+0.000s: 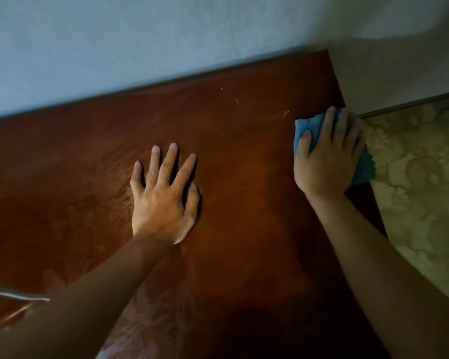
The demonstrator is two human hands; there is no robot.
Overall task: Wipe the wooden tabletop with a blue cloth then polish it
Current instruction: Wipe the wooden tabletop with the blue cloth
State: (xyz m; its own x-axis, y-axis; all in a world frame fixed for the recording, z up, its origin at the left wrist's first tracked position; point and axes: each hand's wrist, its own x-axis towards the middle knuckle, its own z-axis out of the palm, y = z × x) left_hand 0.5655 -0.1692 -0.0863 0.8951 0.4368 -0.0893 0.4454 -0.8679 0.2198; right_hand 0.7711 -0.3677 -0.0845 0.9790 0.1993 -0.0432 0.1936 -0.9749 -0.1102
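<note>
Pressing the blue cloth (302,128) flat at the wooden surface's (244,177) right edge, the right hand (327,161) is gripping it; the left hand (163,200), open and splayed, is bracing, likely for support.

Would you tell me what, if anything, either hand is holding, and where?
The right hand presses on the blue cloth, covering its middle. The left hand lies flat and empty on the tabletop.

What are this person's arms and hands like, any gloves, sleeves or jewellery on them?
Both are bare. The left hand and right hand wear no gloves, and no rings, watch or bracelets show. Both forearms are uncovered as far as the picture shows. The fingers have short, plain nails.
</note>
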